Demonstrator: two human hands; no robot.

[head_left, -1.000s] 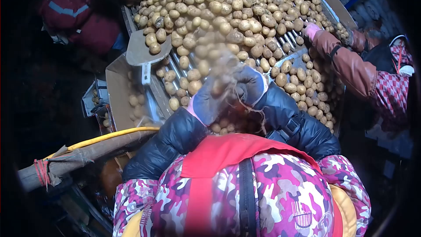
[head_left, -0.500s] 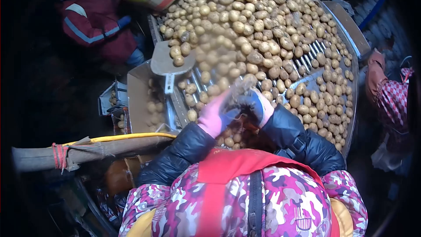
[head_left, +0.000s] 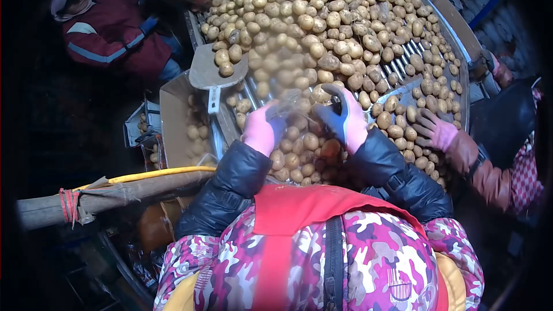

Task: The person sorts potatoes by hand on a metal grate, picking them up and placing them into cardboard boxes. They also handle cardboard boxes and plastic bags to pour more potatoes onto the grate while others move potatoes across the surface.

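Observation:
Both my hands wear pink gloves with dark blue palms and are over the near edge of a big heap of potatoes (head_left: 334, 23). My left hand (head_left: 266, 128) is closed on a thin tangle of dry roots or stalks (head_left: 296, 106), blurred at its fingertips. My right hand (head_left: 344, 116) is open, its fingers and thumb apart, curved beside some potatoes. Loose potatoes (head_left: 296, 152) lie between and below the hands, close to my red apron (head_left: 305, 201).
A scoop (head_left: 219, 72) holds a few potatoes at left, beside a cardboard box (head_left: 177, 115). A wooden pole (head_left: 121, 196) with a yellow hose crosses lower left. A person (head_left: 109, 29) stands upper left; another person's gloved hand (head_left: 435, 131) touches potatoes at right.
My hands have moved apart, showing potatoes between them. The co-worker's gloved hand at right has come in over the potatoes. The view has shifted slightly.

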